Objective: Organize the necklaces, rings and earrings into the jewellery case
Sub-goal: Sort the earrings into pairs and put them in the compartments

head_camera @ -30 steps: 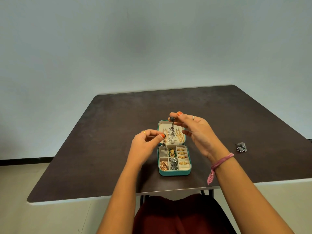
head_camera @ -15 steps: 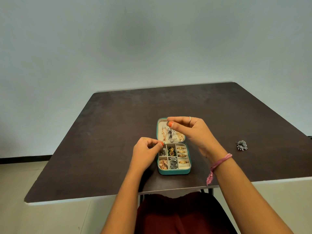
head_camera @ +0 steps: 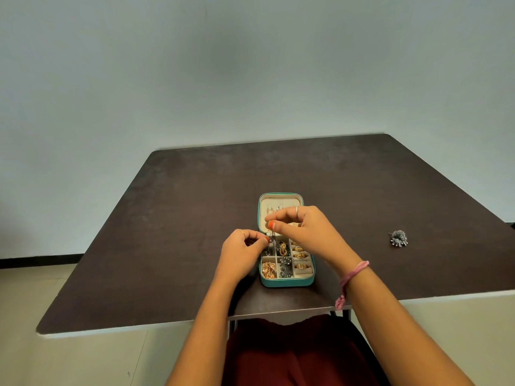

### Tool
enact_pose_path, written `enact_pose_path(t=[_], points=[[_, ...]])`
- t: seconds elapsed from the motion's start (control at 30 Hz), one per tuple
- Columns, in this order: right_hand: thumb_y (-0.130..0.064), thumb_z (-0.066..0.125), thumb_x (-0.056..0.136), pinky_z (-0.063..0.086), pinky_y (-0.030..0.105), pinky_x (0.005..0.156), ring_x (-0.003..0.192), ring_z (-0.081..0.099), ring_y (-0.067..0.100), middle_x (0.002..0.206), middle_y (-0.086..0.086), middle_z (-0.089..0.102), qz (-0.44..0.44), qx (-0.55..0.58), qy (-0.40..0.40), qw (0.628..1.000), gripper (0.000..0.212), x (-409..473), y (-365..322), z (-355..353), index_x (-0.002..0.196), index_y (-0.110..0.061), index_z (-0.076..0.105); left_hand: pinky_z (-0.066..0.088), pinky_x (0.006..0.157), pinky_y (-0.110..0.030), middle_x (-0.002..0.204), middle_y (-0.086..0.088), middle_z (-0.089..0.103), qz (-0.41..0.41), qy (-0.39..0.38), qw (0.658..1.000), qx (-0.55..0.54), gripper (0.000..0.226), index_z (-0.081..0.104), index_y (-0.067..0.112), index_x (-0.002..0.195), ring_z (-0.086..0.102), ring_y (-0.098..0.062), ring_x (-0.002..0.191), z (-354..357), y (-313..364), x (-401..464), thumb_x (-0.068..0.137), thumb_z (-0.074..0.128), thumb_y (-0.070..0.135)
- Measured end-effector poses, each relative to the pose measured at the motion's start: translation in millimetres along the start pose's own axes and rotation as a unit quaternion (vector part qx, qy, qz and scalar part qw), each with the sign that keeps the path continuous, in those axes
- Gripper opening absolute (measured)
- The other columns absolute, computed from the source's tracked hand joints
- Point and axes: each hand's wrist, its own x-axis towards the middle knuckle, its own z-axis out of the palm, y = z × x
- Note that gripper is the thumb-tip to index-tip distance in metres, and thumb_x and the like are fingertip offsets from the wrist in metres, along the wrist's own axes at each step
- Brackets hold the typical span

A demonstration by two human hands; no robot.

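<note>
Nearest the viewer, two bare forearms are reaching over the near edge of the dark table (head_camera: 172, 246); a pink thread bracelet (head_camera: 351, 277) is circling the right wrist. The left hand (head_camera: 242, 250) is curling its fingers and pinching the lower end of a thin dangling piece, probably a silver earring (head_camera: 273, 235), beside the left rim of the teal jewellery case (head_camera: 287, 282). The right hand (head_camera: 302, 228) is pinching the upper end between thumb and forefinger, apparently keeping the piece taut and untangled while it is being guided toward a slot. Beneath both hands, the case is lying open near the table's front edge: its divided tray is already holding gold rings (head_camera: 300, 255), a gold chain (head_camera: 269, 270) and dark silver earrings (head_camera: 285, 268), sorted by kind. Its raised lid (head_camera: 280, 200) is carrying hung pieces, partly hidden by the right hand. Farther right, well apart from the case, a silver cluster earring (head_camera: 399, 238) is waiting on the table, not yet stowed.
</note>
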Motion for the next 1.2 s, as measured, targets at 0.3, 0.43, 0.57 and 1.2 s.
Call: enact_pose_path(t=[0.3,0.43,0.57,1.2], points=[[-0.025,0.066,0.087,0.048,0.018,0.083,0.091,0.062,-0.005,0.089,-0.014,0.071,-0.005,-0.039,-0.033,0.999,0.013,-4,-3,4,0.097,-0.030,0.072,0.048,0.076,-0.026,0.080,0.007,0.066,-0.006,-0.084,0.996,0.010,0.021,0.065,0.022,0.073,0.061,-0.007,0.079,-12,15,-3,0.091,0.060,0.012],[-0.026,0.066,0.087,0.046,0.015,0.080,0.090,0.062,-0.006,0.089,-0.015,0.070,-0.007,-0.043,-0.038,0.998,0.013,-5,-3,5,0.098,-0.031,0.071,0.042,0.062,-0.023,0.069,0.005,0.064,-0.032,-0.091,0.995,0.034,0.019,0.067,0.018,0.071,0.055,-0.006,0.065,-11,16,4,0.088,0.062,0.014],[-0.027,0.066,0.087,0.044,0.012,0.077,0.089,0.061,-0.007,0.089,-0.016,0.070,-0.013,-0.047,-0.042,0.998,0.012,-4,-5,6,0.095,-0.035,0.070,0.045,0.064,-0.025,0.072,0.005,0.065,-0.049,-0.050,0.997,0.028,0.014,0.066,0.021,0.071,0.057,-0.008,0.067,-10,14,9,0.084,0.067,0.019],[-0.035,0.065,0.086,0.042,0.049,0.096,0.087,0.058,0.002,0.079,-0.022,0.064,0.042,-0.161,-0.051,0.985,0.010,6,5,14,0.077,-0.041,0.065,0.043,0.058,-0.021,0.077,-0.001,0.067,-0.099,0.019,0.986,-0.130,0.008,0.061,0.011,0.096,0.060,-0.008,0.066,-11,5,7,0.089,0.061,0.013]])
